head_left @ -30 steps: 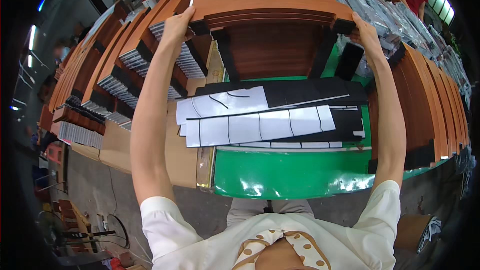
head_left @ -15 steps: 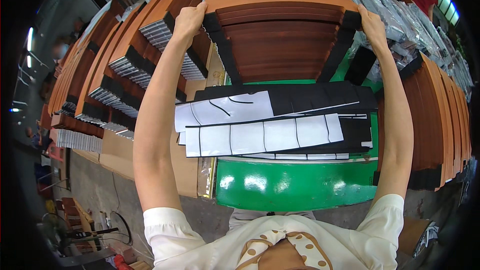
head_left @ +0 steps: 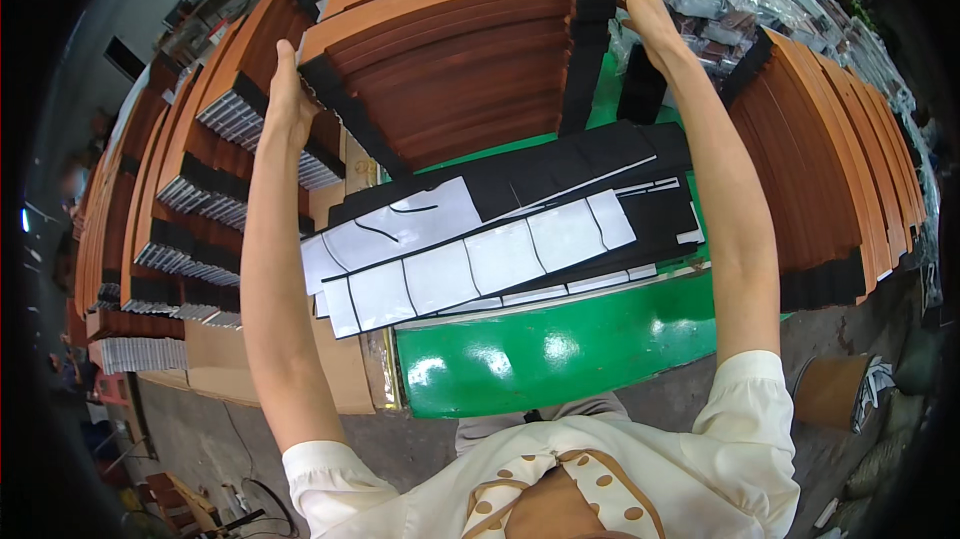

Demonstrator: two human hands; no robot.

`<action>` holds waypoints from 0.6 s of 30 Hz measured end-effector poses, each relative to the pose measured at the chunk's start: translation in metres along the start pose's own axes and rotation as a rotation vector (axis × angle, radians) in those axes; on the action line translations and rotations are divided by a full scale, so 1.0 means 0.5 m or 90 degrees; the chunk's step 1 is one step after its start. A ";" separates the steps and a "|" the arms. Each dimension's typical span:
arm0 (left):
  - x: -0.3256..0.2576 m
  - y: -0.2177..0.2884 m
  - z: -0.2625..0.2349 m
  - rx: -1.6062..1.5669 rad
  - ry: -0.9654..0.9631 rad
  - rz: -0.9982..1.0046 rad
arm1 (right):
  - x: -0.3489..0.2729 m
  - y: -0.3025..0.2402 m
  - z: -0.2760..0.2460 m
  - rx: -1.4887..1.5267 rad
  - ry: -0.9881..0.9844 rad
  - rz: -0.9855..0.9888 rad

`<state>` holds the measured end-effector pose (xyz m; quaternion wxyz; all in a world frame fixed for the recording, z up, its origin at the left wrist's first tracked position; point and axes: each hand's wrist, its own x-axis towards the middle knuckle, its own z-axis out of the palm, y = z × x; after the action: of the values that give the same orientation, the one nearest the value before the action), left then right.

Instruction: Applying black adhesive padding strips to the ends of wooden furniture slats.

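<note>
**Brown panel stack – held at both ends**

Brown panel stack (head_left: pixel 470 59) sits at the far side of the green table (head_left: pixel 560 359), black foam strips on its ends. Left hand (head_left: pixel 285 99) grips the left end, fingers curled over the edge; right hand (head_left: pixel 640 4) clasps the right end likewise – both closed on it. Black-and-white backing sheets (head_left: pixel 480 249) lie just below, between the arms.

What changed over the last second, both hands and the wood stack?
Both hands keep their grip on the ends of the brown wooden panels: left hand, right hand. The bundle has tilted, its left end lower and nearer, its right end higher. The black-and-white strips on the green table stayed put; nothing was let go.
</note>
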<state>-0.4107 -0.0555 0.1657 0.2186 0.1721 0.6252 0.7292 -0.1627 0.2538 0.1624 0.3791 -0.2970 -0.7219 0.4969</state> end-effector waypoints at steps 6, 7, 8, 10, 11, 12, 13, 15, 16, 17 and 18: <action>-0.005 -0.014 -0.001 -0.006 0.039 0.030 | 0.021 0.050 0.053 0.168 -0.074 0.035; -0.004 -0.012 0.001 0.009 0.039 0.024 | 0.015 0.039 0.050 0.151 -0.063 0.033; -0.004 -0.009 0.002 0.009 0.038 0.020 | 0.015 0.033 0.043 0.150 -0.062 0.036; -0.005 -0.004 0.002 0.022 0.068 0.014 | 0.025 0.030 0.030 0.240 -0.329 0.087; -0.006 -0.007 0.004 0.022 0.063 0.006 | 0.035 0.042 0.019 0.238 -0.324 0.094; -0.007 -0.008 0.004 0.015 0.052 0.018 | 0.047 0.053 0.012 0.295 -0.334 0.064; -0.005 -0.008 -0.001 0.008 0.040 0.031 | 0.056 0.070 0.008 0.354 -0.343 0.031; -0.004 -0.007 -0.025 -0.069 -0.018 -0.005 | 0.044 0.134 -0.002 0.295 -0.170 -0.013; -0.034 -0.021 -0.019 -0.038 0.070 0.023 | 0.030 0.175 -0.019 0.150 0.039 -0.100; -0.055 -0.059 -0.014 0.020 0.192 0.137 | 0.021 0.208 -0.038 -0.001 0.244 -0.187; -0.093 -0.098 -0.010 0.066 0.210 0.218 | -0.006 0.239 -0.049 -0.037 0.295 -0.076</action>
<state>-0.3690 -0.0788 0.1174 -0.0223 0.1654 0.6506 0.7409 -0.1341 0.3028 0.0542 0.5543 -0.3707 -0.6460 0.3715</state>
